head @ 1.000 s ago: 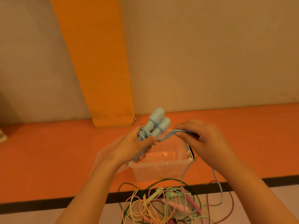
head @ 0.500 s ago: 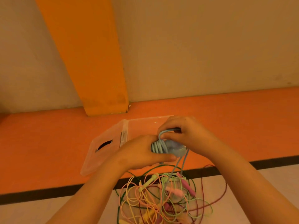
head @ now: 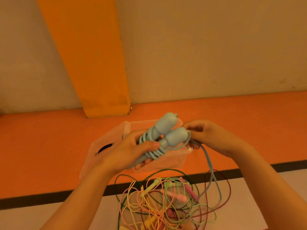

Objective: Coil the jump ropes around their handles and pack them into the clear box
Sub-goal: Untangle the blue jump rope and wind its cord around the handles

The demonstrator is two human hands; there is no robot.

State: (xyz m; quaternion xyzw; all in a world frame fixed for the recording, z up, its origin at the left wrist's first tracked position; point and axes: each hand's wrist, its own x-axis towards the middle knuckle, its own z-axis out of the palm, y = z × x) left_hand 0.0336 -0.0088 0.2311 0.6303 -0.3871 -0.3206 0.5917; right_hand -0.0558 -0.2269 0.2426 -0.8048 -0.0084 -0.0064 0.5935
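- Nearer me than the clear box point(head: 174, 162), tangled jump ropes point(head: 166, 201) lie on the floor point(head: 41, 155).
- Over the box, my left hand point(head: 132, 153) grips both blue handles point(head: 166, 135), with rope coiled round them.
- Above the box's right side, my right hand point(head: 214, 138) pinches the loose blue rope point(head: 208, 161).

Warm, moderate light is tinting the whole view orange, no glare showing. Shadows are reading faint. Wide-angle lens is bending the orange pillar point(head: 86, 55) and black floor line point(head: 41, 198) near the edges. Blue handles point(head: 167, 130) are showing sharp; hanging blue cord point(head: 209, 164) is smearing with motion; rope pile point(head: 166, 201) is looking soft
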